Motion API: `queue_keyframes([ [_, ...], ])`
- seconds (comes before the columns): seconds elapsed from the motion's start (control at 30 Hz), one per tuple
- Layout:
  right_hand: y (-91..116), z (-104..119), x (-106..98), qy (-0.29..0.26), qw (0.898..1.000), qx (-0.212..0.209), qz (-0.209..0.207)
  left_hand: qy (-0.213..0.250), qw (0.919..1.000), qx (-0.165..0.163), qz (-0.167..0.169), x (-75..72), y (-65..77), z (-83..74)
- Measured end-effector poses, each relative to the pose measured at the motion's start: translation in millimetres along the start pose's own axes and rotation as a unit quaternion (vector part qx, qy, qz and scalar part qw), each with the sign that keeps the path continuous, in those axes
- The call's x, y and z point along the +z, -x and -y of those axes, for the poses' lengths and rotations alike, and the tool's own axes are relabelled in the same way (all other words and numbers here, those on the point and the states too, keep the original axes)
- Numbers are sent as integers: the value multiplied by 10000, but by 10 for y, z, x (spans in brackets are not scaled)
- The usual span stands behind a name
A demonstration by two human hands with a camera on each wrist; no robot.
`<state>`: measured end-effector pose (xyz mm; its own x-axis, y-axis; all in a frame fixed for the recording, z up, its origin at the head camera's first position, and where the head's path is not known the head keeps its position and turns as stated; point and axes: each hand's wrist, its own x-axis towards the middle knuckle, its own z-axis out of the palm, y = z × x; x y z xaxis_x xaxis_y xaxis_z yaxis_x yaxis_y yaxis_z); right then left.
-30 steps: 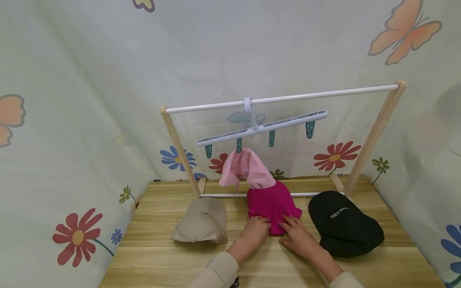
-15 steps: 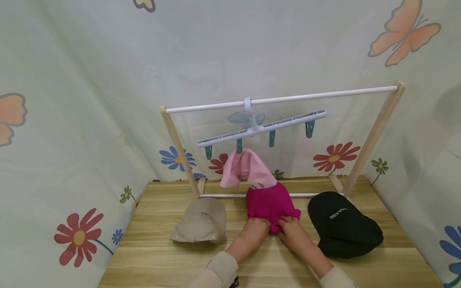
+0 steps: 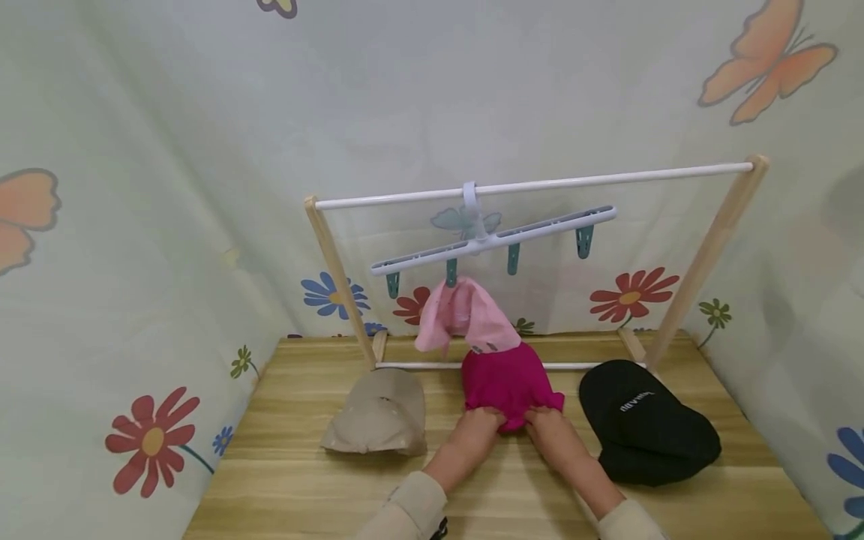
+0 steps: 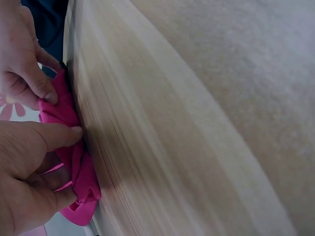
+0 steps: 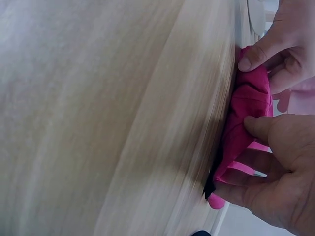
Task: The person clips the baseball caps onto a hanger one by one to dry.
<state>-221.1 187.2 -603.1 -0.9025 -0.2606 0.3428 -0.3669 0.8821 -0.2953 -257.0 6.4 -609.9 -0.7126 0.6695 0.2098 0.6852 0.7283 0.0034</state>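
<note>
A magenta cloth hat (image 3: 509, 382) lies in the middle of the table, its near edge gathered into folds. My left hand (image 3: 475, 435) pinches that edge on the left, thumb on the near side in the left wrist view. On the right, my right hand (image 3: 559, 441) pinches the same edge, its thumb pressing the bunched cloth (image 5: 246, 118) in the right wrist view. A light pink hat (image 3: 469, 319) hangs from a teal clip (image 3: 451, 272) just behind and overlaps the magenta hat's far side in the head view.
A beige cap (image 3: 378, 412) lies to the left and a black cap (image 3: 644, 427) to the right on the wooden table (image 3: 290, 480). Behind stands a rack with a white rod (image 3: 574, 182), bearing a pale blue hanger (image 3: 540, 231) with more teal clips.
Both hands have gone from lying on the hat with spread fingers to gripping its near edge. That edge has gathered and shortened. The other caps have stayed put.
</note>
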Motion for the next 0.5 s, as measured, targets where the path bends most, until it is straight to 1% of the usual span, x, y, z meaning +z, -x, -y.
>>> queue_keyframes([
  [0.13,13,5,-6,-197,9996,118,147,-86,10000,-14,15,-9,13,-3],
  [0.23,9,7,-37,-223,9994,195,195,-136,9999,-13,-32,-8,-20,-3],
  [0.4,-7,-1,-16,-80,9994,253,243,-67,9998,-176,25,-10,-59,-8],
  [0.5,-4,0,24,-1,9995,238,211,-125,9996,-252,34,-4,-58,-16],
])
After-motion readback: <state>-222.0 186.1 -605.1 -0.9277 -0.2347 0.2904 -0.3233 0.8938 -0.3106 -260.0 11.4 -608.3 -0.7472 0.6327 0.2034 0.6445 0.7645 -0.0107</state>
